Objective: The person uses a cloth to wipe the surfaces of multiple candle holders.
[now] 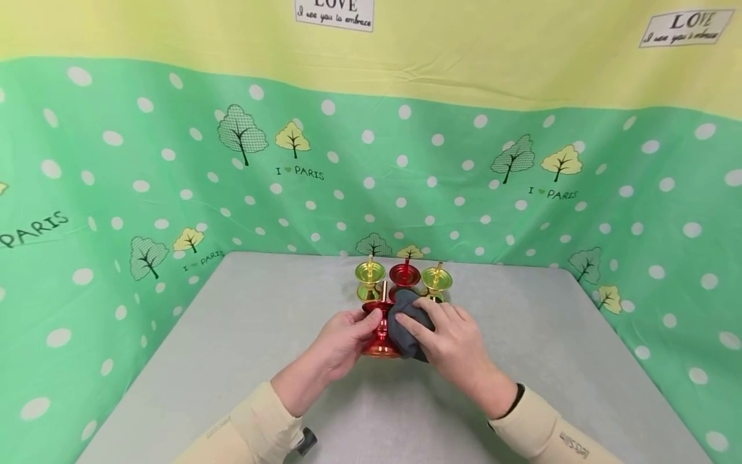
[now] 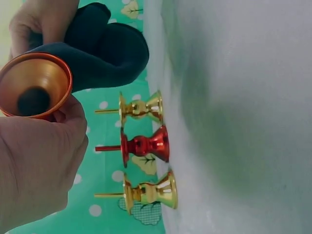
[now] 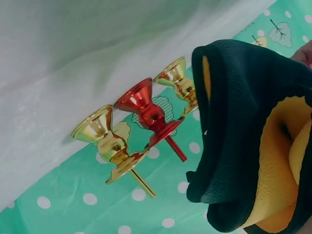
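Note:
My left hand [image 1: 346, 339] grips a shiny red candle holder [image 1: 382, 348] by its upper part, thumb across the front. In the left wrist view its hollow, copper-coloured base [image 2: 46, 73] faces the camera, off the table. My right hand [image 1: 458, 338] holds a bunched dark grey cloth [image 1: 408, 325] against the holder's right side. The right wrist view shows a yellow underside on the cloth [image 3: 234, 122]; it hides most of that hand. Behind stand three more holders in a row: a gold one [image 1: 370, 273], a red one [image 1: 404, 275] partly hidden by the cloth, and another gold one [image 1: 437, 279].
A grey-white cloth covers the table [image 1: 243, 361]. Green and yellow printed fabric [image 1: 400, 161] hangs behind it and along both sides. The three standing holders are close together near the table's back edge.

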`<state>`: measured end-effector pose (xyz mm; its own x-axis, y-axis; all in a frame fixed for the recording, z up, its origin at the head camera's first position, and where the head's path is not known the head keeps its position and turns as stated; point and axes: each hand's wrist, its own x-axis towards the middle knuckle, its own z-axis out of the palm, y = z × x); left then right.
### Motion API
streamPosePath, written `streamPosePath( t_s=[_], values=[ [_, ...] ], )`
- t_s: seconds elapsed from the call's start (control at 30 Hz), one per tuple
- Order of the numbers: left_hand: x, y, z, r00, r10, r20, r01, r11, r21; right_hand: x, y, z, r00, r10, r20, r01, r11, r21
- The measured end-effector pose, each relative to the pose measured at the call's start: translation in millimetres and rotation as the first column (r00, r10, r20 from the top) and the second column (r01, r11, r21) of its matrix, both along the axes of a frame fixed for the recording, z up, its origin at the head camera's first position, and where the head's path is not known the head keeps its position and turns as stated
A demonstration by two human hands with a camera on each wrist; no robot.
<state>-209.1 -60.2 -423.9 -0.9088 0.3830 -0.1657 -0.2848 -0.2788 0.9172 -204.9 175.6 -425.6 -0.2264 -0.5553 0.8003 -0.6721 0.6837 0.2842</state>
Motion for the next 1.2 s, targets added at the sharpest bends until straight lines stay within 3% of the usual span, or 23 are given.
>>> streamPosePath(
  t_s=[0.27,0.37,0.53,0.63,0.77,0.87,0.93,1.07,1.2],
  values=[
    [2.9,3,10.2,0.993,0.12,-0.006,-0.12,0.992,-0.026,9.2,1,7.2,0.992,0.003,0.125,0.002,0.999,-0.037],
    [4.9,4,13.9,0.996,0.086,-0.012,-0.086,0.996,-0.036,11.3,-3,12.5,0.987,0.016,0.163,-0.008,0.999,-0.047],
    [7.4,-2,16.8,0.997,-0.034,-0.071,0.034,0.999,-0.005,8.3,-6,15.0,0.988,0.016,0.154,-0.007,0.998,-0.064],
    [8.6,-6,16.7,0.994,-0.042,-0.104,0.043,0.999,0.011,5.0,-3,10.8,0.987,0.006,0.16,0.003,0.998,-0.059],
    [9.0,-4,12.9,0.993,0.09,-0.079,-0.09,0.996,0.005,5.1,4,4.0,0.977,-0.039,0.212,0.054,0.996,-0.068],
    [7.7,1,10.2,0.978,0.195,-0.07,-0.197,0.98,-0.022,10.3,5,4.3,0.975,-0.042,0.22,0.064,0.993,-0.095],
    [6.8,4,10.2,0.974,0.215,-0.075,-0.218,0.975,-0.032,13.6,2,7.9,0.981,-0.018,0.194,0.038,0.995,-0.097],
    [8.7,8,14.0,0.984,0.155,-0.083,-0.158,0.987,-0.034,15.4,-8,16.5,0.993,0.007,0.12,-0.001,0.999,-0.054],
    [9.7,4,18.5,0.993,0.051,-0.105,-0.055,0.998,-0.034,12.3,-10,21.1,0.997,0.01,0.079,-0.004,0.998,-0.065]
  ],
)
